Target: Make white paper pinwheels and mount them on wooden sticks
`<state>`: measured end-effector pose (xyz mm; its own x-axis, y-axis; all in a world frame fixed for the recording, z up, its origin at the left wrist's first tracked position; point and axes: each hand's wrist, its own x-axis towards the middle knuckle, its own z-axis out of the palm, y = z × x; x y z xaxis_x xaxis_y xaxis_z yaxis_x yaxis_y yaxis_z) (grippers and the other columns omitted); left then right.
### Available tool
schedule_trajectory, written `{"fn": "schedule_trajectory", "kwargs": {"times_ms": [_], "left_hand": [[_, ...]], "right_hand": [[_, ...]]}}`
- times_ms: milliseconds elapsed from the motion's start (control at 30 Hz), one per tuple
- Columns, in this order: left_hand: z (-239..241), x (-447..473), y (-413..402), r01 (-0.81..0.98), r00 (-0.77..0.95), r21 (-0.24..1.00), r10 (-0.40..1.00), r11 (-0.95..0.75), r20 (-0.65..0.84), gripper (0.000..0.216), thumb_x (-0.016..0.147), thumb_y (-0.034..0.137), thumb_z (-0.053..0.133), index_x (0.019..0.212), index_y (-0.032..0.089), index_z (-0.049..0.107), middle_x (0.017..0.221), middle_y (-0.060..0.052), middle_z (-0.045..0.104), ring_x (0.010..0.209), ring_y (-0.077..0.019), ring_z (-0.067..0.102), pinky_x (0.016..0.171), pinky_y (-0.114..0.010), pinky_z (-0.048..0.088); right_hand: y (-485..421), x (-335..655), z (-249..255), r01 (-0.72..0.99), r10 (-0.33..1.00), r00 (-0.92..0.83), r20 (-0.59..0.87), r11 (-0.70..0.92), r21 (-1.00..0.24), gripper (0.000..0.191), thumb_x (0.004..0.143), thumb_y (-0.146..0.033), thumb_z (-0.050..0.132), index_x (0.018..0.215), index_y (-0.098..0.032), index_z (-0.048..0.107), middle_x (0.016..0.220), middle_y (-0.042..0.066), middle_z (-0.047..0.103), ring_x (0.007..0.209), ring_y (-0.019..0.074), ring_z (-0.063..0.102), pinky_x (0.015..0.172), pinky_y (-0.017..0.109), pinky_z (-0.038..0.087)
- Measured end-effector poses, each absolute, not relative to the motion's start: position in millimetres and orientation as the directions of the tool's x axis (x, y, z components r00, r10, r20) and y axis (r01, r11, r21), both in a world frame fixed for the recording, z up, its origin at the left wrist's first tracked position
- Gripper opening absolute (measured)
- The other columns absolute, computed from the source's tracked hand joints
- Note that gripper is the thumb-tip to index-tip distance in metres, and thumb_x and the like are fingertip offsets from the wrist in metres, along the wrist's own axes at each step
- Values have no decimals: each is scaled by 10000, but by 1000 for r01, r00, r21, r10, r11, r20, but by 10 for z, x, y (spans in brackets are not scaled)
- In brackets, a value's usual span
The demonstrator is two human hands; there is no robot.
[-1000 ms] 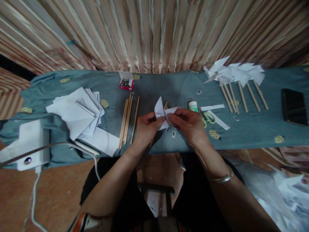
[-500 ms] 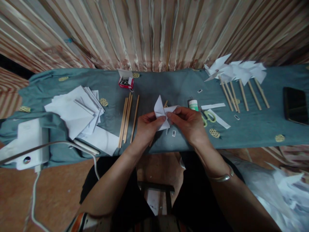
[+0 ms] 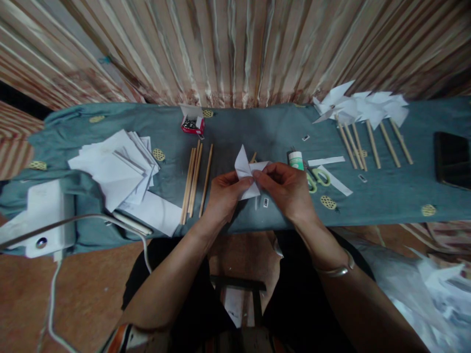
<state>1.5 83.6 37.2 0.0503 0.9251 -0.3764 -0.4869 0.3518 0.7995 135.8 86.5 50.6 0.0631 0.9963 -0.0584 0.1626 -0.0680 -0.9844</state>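
Between my two hands is a white paper pinwheel (image 3: 243,163), its blades folded in toward the middle. My left hand (image 3: 228,196) pinches it from the left, thumb pressed near the centre. From the right, my right hand (image 3: 289,189) grips the same pinwheel, thumb and fingertips closed at its centre. Part of a wooden stick (image 3: 253,157) shows behind the paper; the rest is hidden. Left of my left hand lie several loose wooden sticks (image 3: 191,184). A glue stick (image 3: 295,160) and green-handled scissors (image 3: 323,176) lie just beyond my right hand.
A pile of white paper (image 3: 110,166) lies left, near a white power adapter (image 3: 49,215) with cables. A red box of small metal pins (image 3: 192,126) stands at the back. Several finished pinwheels (image 3: 371,110), paper strips (image 3: 334,181) and a black phone (image 3: 452,159) are on the right.
Both hands stay almost in place on the pinwheel, with only slight finger movement. The whole view has shifted very slightly.
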Motion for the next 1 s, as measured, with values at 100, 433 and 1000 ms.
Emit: {"fn": "schedule_trajectory", "kwargs": {"times_ms": [100, 433, 1000], "left_hand": [[370, 12, 837, -512, 66, 780, 922, 360, -383, 233, 534, 237, 859, 740, 160, 784, 698, -12, 740, 587, -102, 600, 620, -236, 465], [372, 13, 839, -516, 82, 773, 919, 369, -385, 233, 532, 247, 863, 727, 151, 780, 670, -17, 730, 582, -112, 605, 636, -255, 481], [419, 33, 846, -496, 25, 779, 903, 385, -430, 206, 502, 211, 826, 692, 155, 767, 656, -5, 723, 562, -103, 589, 588, -234, 468]], "right_hand": [[853, 1363, 510, 209, 996, 68, -52, -65, -976, 198, 767, -340, 718, 682, -179, 638, 591, -34, 609, 540, 82, 532, 499, 209, 389], [859, 1364, 482, 174, 996, 59, -59, -69, -982, 201, 750, -347, 726, 682, -183, 632, 585, -36, 604, 534, 86, 531, 484, 207, 392], [847, 1341, 490, 93, 997, 43, -63, -67, -993, 227, 724, -365, 762, 666, -190, 628, 581, -38, 605, 531, 87, 536, 486, 210, 411]]}}
